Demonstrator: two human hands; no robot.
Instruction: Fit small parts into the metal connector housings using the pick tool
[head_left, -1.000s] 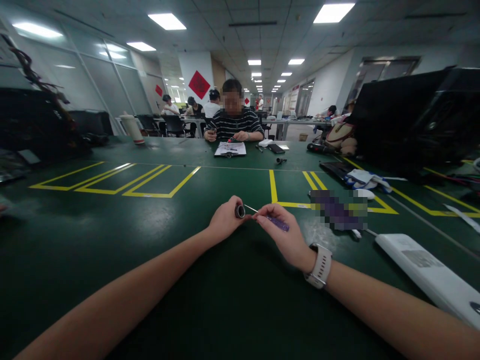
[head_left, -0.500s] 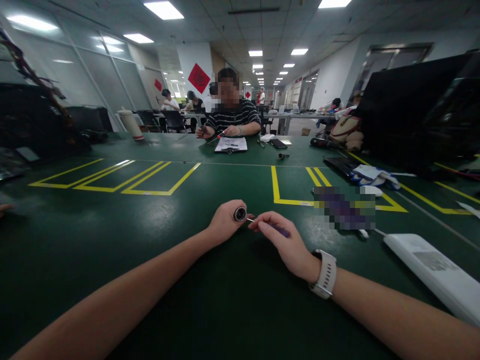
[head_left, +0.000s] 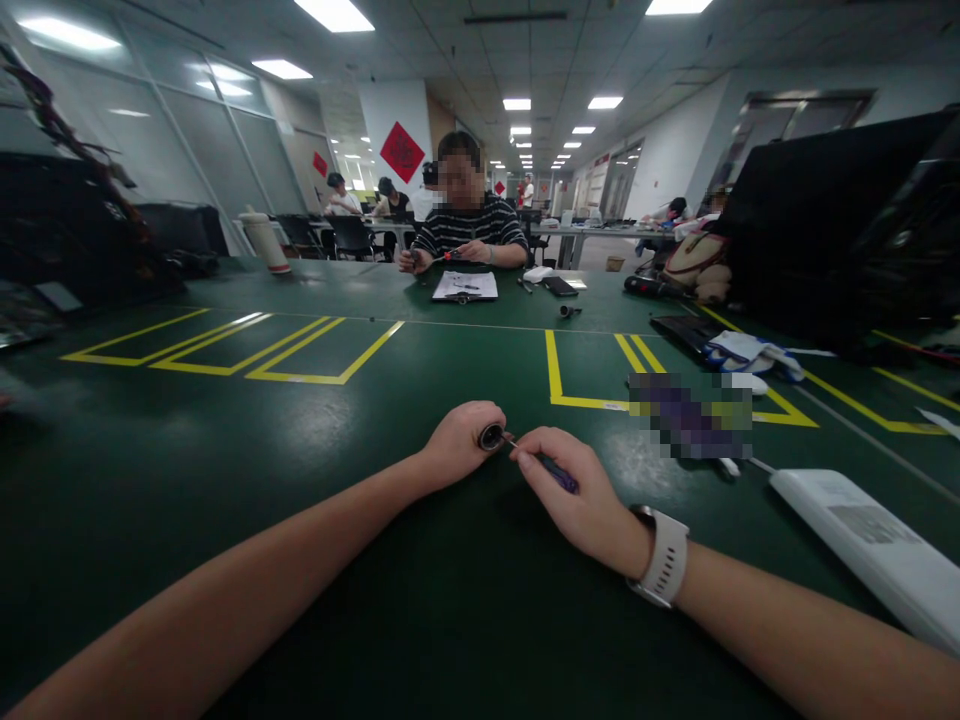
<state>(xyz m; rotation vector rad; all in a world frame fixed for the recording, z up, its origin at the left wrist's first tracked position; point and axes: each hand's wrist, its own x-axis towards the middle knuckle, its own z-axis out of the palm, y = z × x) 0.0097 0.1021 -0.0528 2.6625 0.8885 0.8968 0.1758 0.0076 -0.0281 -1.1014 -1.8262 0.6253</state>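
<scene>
One screwdriver (head_left: 561, 476) between right fingers (head_left: 541, 440)

Glass partition (head_left: 196, 160) at left, ceiling lights (head_left: 334, 14), white pillar (head_left: 373, 115), dark chairs (head_left: 352, 237), green table (head_left: 187, 430)

I count two bare hands at the near side: the left hand (head_left: 461, 440) has one dark round-mouthed part (head_left: 491, 437), the right hand (head_left: 570, 495) one purple-handled screwdriver (head_left: 559, 474). One pale watch (head_left: 665, 560) is strapped just behind the right hand, and one long white box (head_left: 862, 530) lies to that hand's right. Well beyond both hands there's one striped-topped person (head_left: 480, 225), one clipboard (head_left: 465, 287) and one small dark piece (head_left: 568, 312). One pale tumbler (head_left: 265, 242) is far beyond the left hand, off to its left.
</scene>
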